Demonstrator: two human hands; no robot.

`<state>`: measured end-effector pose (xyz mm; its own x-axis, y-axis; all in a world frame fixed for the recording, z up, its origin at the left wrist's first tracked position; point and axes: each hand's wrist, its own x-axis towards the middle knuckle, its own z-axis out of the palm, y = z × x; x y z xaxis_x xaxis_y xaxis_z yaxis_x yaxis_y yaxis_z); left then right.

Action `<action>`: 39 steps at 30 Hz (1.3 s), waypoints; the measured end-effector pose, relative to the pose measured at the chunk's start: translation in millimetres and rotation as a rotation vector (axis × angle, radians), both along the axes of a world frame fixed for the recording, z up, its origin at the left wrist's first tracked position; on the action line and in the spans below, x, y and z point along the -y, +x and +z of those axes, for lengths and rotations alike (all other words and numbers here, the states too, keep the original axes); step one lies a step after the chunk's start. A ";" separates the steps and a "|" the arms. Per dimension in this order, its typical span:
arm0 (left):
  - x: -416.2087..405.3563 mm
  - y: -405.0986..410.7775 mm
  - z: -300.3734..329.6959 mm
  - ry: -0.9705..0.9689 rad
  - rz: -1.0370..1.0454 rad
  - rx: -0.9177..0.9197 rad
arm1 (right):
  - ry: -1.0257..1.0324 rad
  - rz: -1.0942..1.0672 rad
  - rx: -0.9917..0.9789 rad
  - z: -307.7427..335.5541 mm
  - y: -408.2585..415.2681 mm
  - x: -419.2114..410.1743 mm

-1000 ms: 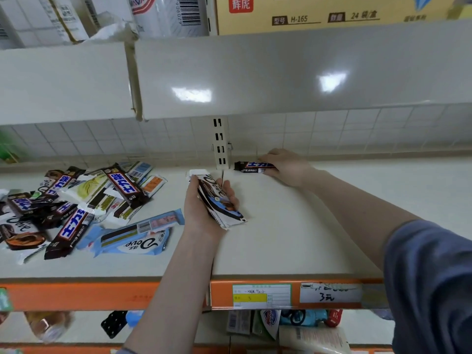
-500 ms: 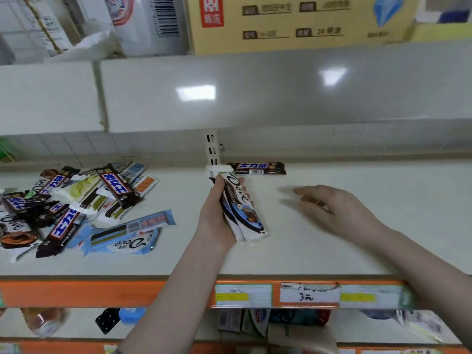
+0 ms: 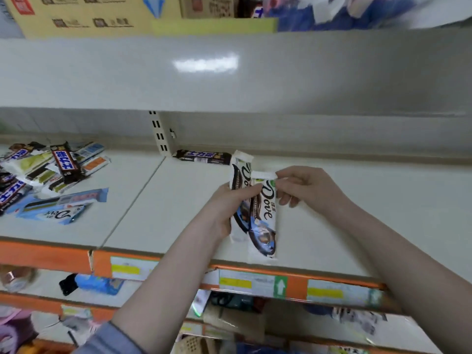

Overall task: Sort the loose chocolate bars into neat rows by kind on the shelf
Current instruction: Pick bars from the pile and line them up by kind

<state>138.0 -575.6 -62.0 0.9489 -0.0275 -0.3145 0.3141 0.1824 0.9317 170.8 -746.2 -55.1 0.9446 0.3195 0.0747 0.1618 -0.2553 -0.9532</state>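
Note:
My left hand grips a small stack of white Dove bars above the middle of the cream shelf. My right hand pinches the top end of the front Dove bar, which hangs lengthwise toward the shelf's front edge. One dark brown Snickers bar lies alone along the back of the shelf, just beyond the hands. A loose pile of Snickers and Dove bars lies at the left, with a light blue Dove bar at its near side.
A slotted upright post stands at the back wall. The shelf's orange front rail carries price labels. The shelf above overhangs close overhead with cardboard boxes on it. Packaged goods fill the lower shelf.
My right hand came back from the shelf surface and took hold of the top of the front Dove bar. The view swung left and down; the Snickers bar stayed at the back.

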 end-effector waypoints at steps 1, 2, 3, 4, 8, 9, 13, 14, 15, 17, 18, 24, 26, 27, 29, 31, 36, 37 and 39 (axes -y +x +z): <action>5.4 -0.5 0.0 -0.040 0.034 0.003 | -0.004 0.005 -0.011 -2.1 -1.9 3.6; 9.1 -0.4 -0.7 -0.081 0.072 0.007 | -0.018 0.018 -0.026 -5.1 -4.1 6.8; 12.2 -0.5 -1.2 -0.124 0.105 0.009 | -0.032 0.037 -0.047 -8.6 -6.3 9.0; 14.3 -0.2 -2.0 -0.157 0.132 0.008 | -0.044 0.061 -0.066 -11.8 -8.8 10.5; 13.0 1.9 -3.9 -0.209 0.200 -0.022 | -0.100 0.100 -0.048 -16.0 -12.3 14.0; 10.2 3.3 -3.7 -0.215 0.204 -0.022 | -0.104 0.089 -0.038 -15.0 -11.4 15.0; -2.6 9.4 -4.3 -0.239 0.216 -0.011 | -0.180 -0.015 0.059 -14.7 -3.6 18.4; -4.2 9.6 -4.6 -0.242 0.220 -0.022 | -0.221 -0.026 0.099 -15.8 -2.4 17.8; -5.1 9.2 -5.2 -0.249 0.226 -0.036 | -0.278 -0.019 0.134 -17.0 -2.6 16.2; -8.1 8.3 -7.9 -0.270 0.236 -0.068 | -0.434 0.013 0.231 -21.1 -4.6 11.1; -10.4 8.0 -9.6 -0.278 0.237 -0.081 | -0.509 0.029 0.288 -25.2 -4.7 9.2; -23.2 8.3 -18.1 -0.313 0.216 -0.089 | -0.745 -0.050 0.769 -28.6 1.3 1.9; -28.9 10.6 -20.1 -0.329 0.211 -0.084 | -0.785 -0.053 0.908 -24.7 13.4 0.7; -32.3 11.9 -21.4 -0.338 0.210 -0.087 | -0.793 -0.047 0.935 -23.0 21.5 0.9; -40.4 12.9 -25.4 -0.366 0.210 -0.091 | -0.788 -0.041 0.910 -17.8 38.3 1.5; -46.3 11.9 -28.0 -0.409 0.186 -0.092 | -0.798 -0.077 0.837 -12.1 54.1 2.8; -51.0 5.3 -28.9 -0.454 0.118 -0.082 | -0.874 -0.016 0.651 -8.8 92.2 2.0; -51.3 3.9 -28.0 -0.457 0.110 -0.077 | -0.896 0.001 0.616 -9.0 97.9 0.7; -51.5 1.8 -25.9 -0.448 0.104 -0.078 | -0.926 0.019 0.567 -11.5 107.8 -2.0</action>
